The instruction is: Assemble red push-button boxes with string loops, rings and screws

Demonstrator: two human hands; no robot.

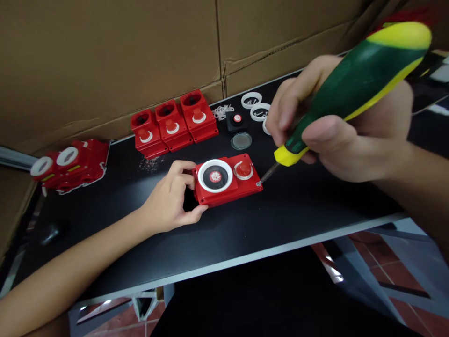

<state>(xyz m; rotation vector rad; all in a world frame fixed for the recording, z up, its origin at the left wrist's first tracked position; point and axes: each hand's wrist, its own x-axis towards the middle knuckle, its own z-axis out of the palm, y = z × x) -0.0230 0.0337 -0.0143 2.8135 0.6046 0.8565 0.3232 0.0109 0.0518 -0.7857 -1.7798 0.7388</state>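
A rectangular red plastic housing, with a white-ringed black round dial and a translucent red dome on its upper face, lies on the black tabletop [224, 243] between the two hands, its red body [242, 186] running lengthwise roughly left to right. The left hand [168, 199] is the nearer, gripping the left end, thumb at the near edge and bent fingers at the far side, spread just to the housing's width. The right hand [372, 145] is up and to the right, its fingers closed around a green-and-yellow screwdriver [358, 77]; the slanting metal shaft points down-left to a small silver screw head [258, 184] at the near right corner. Whether the tip is seated, I cannot tell. Beyond stand three similar red housings with open round holes [180, 135], beside a flat grey disc [241, 140]; brown cardboard [122, 56] rises behind.
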